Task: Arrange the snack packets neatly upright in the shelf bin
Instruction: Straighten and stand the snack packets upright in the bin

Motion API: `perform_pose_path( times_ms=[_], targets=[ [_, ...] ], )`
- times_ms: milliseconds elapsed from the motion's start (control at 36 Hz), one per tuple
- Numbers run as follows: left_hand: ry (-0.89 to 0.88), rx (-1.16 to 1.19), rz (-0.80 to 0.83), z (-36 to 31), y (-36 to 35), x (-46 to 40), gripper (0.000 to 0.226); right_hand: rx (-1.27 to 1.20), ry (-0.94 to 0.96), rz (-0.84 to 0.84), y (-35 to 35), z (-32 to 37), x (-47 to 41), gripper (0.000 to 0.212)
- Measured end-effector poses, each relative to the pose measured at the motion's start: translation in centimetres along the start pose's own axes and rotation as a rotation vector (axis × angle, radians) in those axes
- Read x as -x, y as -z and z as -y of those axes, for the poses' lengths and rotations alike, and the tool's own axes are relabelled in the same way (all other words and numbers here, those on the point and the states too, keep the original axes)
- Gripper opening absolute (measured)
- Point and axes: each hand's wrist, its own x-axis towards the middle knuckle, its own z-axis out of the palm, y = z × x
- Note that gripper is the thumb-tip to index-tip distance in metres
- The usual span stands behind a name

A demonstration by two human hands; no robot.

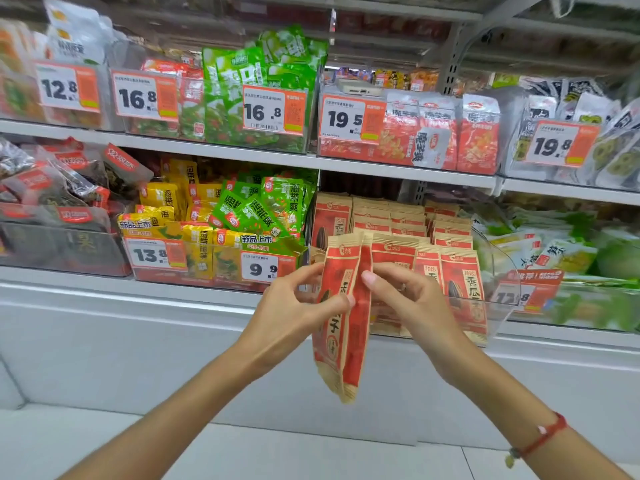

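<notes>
Two red-and-kraft sunflower seed packets (341, 317) hang out in front of the shelf, faces pressed together, edge-on to the camera. The left hand (294, 306) pinches them from the left, thumb tip on the near face and curled fingers behind. The right hand (412, 296) closes its thumb and fingers on the right edge, just below the top seal.

The step looks like squaring the pair before slotting them in. It would go best with both top seals level, the printed faces turned forward, and the bottoms lowered straight down into a gap so they stand rather than slump.

Directly behind the fingertips sits the clear shelf bin (498, 306), holding rows of matching packets upright. Left of the left hand, a neighbouring bin (207, 268) holds yellow and green pouches in a looser jumble.
</notes>
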Motion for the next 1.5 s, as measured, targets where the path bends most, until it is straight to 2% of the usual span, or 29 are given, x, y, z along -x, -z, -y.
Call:
perform_pose_path(
  times_ms=[139, 278, 361, 444, 528, 583, 639, 722, 806, 889, 972, 1028, 1083, 1139, 1195, 1250, 1306, 1417, 1500],
  targets=[
    [-0.028, 0.027, -0.036, 0.3, 0.1, -0.1, 0.056, -0.091, -0.065, 0.013, 0.0, 0.4, 0.1, 0.018],
    [-0.106, 0.027, -0.194, 0.1, 0.2, 0.2, 0.074, -0.054, -0.039, 0.098, 0.1, 0.6, 0.1, 0.025],
    [-0.196, 0.05, -0.306, -0.4, 0.4, 0.5, 0.075, -0.058, 0.0, 0.163, -0.1, 0.6, 0.2, 0.039],
    [-0.236, 0.072, -0.344, -1.1, 0.3, 0.8, 0.07, -0.083, 0.057, 0.137, -0.3, 0.4, 0.1, 0.038],
    [-0.211, 0.098, -0.396, -1.1, 0.2, 0.7, 0.065, 0.061, 0.125, 0.123, -0.8, 0.1, 0.1, 0.041],
    [-0.18, 0.114, -0.44, -0.9, 0.2, 0.6, 0.076, 0.171, 0.151, 0.113, -1.4, -0.1, 0.1, 0.052],
    [-0.145, 0.134, -0.458, -0.8, 0.1, 0.5, 0.084, 0.187, 0.171, 0.059, -1.7, -0.1, 0.0, 0.053],
    [-0.079, 0.18, -0.401, -0.9, 0.0, 0.5, 0.071, 0.133, 0.184, -0.003, -1.3, 0.3, -0.3, 0.042],
    [-0.016, 0.26, -0.289, -0.7, 0.2, 0.4, 0.045, -0.026, 0.102, -0.005, -0.3, 0.4, -0.7, 0.042],
    [0.024, 0.257, -0.21, -0.6, 0.6, 0.3, 0.038, -0.119, 0.0, -0.001, 0.2, 0.4, -0.9, 0.038],
    [0.032, 0.283, -0.172, -0.6, 0.7, 0.3, 0.026, -0.045, -0.032, -0.052, 0.2, -0.1, -1.4, 0.033],
    [0.006, 0.263, -0.236, -0.5, 0.6, 0.3, 0.02, 0.158, 0.041, -0.129, 0.1, -0.5, -1.5, 0.027],
    [-0.031, 0.235, -0.316, -0.4, 0.5, 0.3, 0.013, 0.357, 0.089, -0.13, -0.1, -0.7, -1.3, 0.041],
    [-0.06, 0.228, -0.377, -0.7, 0.3, 0.3, 0.009, 0.418, 0.079, -0.049, -0.7, -0.9, -1.0, 0.07],
    [-0.086, 0.217, -0.417, -1.2, 0.1, 0.4, 0.011, 0.488, 0.076, -0.018, -1.5, -1.1, -0.6, 0.094],
    [-0.09, 0.232, -0.42, -1.6, 0.1, 0.5, 0.015, 0.565, 0.098, -0.044, -1.9, -1.1, -0.6, 0.102],
    [-0.084, 0.26, -0.385, -1.9, 0.3, 0.5, 0.024, 0.514, 0.092, -0.039, -1.7, -1.0, -0.7, 0.098],
    [-0.065, 0.304, -0.269, -1.9, 1.4, 0.4, 0.044, 0.161, -0.052, 0.102, -0.5, -0.7, -1.1, 0.084],
    [0.003, 0.378, -0.171, -1.3, 2.1, 0.1, 0.052, 0.04, -0.086, 0.165, 0.0, -0.7, -1.1, 0.08]
  ],
)
